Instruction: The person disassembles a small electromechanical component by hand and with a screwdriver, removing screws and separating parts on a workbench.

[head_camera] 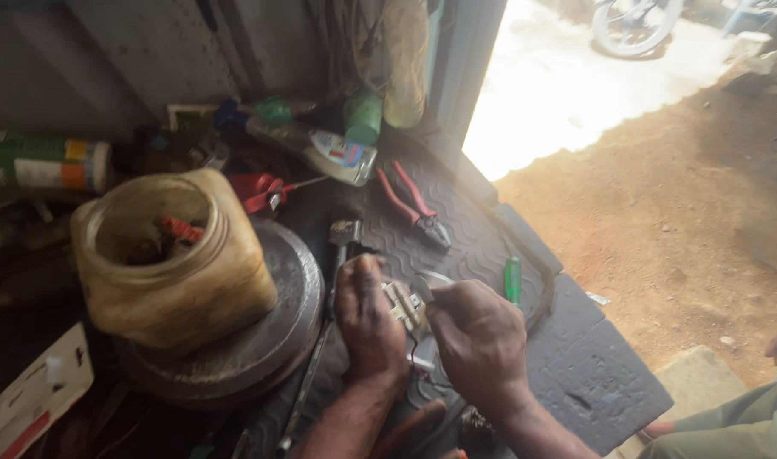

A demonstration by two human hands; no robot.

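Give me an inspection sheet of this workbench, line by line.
Surface: dark ribbed rubber mat, grimy.
Job's things: small pale metal part, held between both hands.
Clutter: yellowed plastic jar on a round metal disc; red-handled pliers; green screwdriver; spray can; bottles at the back.
Grippers: left hand and right hand both grip the part.
Cables: thin wires below the part, unclear.
Surroundings: dirt ground, wheel outside.

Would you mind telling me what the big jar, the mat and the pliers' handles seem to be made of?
The jar looks like yellowed, translucent plastic: dull, grimy, contents showing faintly through. The mat seems to be black rubber, matte with moulded wavy ribs. The pliers have red handles, probably plastic or rubber sleeves over dark metal jaws.
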